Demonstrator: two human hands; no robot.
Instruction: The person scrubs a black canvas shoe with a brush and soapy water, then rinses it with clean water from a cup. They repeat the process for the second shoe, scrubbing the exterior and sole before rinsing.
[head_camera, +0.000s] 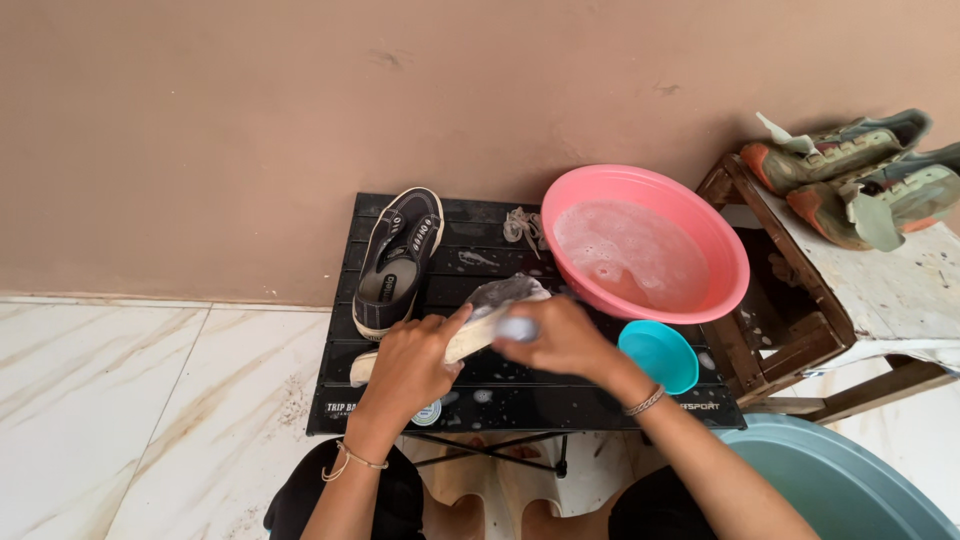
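My left hand (408, 365) grips a dark canvas shoe (497, 297) with a cream sole, lying on its side on a small black slatted table (480, 392). Over the shoe's middle, my right hand (562, 338) is closed on a small brush (517, 328) whose pale end shows blurred at the fingers. The matching black shoe (398, 262) stands upright on the table's left half. Beside my right hand, a pink basin (720, 232) holds soapy water.
A small turquoise bowl (660, 354) sits at the table's right edge. Loose laces (523, 226) lie at the back. A worn wooden stool (880, 290) at right carries two olive-and-orange shoes (860, 175). A grey-blue tub (850, 480) is at lower right. Marble floor tiles spread left.
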